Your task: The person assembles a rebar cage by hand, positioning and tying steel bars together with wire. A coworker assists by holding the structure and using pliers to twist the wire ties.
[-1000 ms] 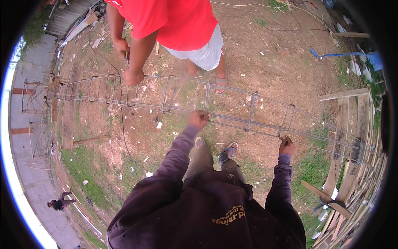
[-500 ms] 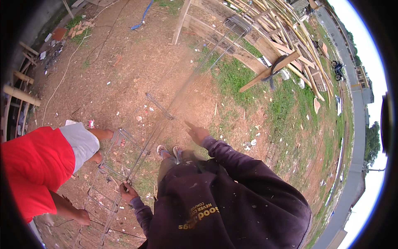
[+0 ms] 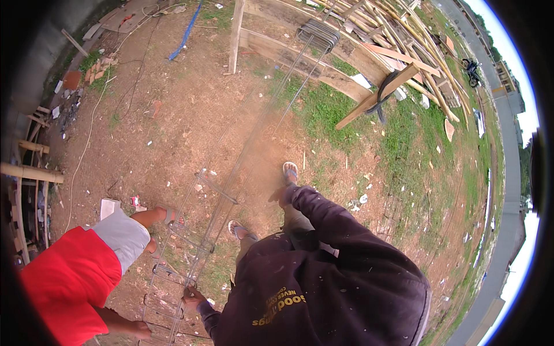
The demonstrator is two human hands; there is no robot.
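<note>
Bare reddish dirt with scattered grass lies under the person. Nearest, the left hand [image 3: 193,300] has its fingers closed around a bar of the long rebar cage [image 3: 231,190], now running away from the body instead of across it. The right hand [image 3: 281,195] meets the cage farther up; its grip is unclear. A co-worker in red [image 3: 69,282] bends beside. Beyond lies a timber pile [image 3: 369,52].
</note>
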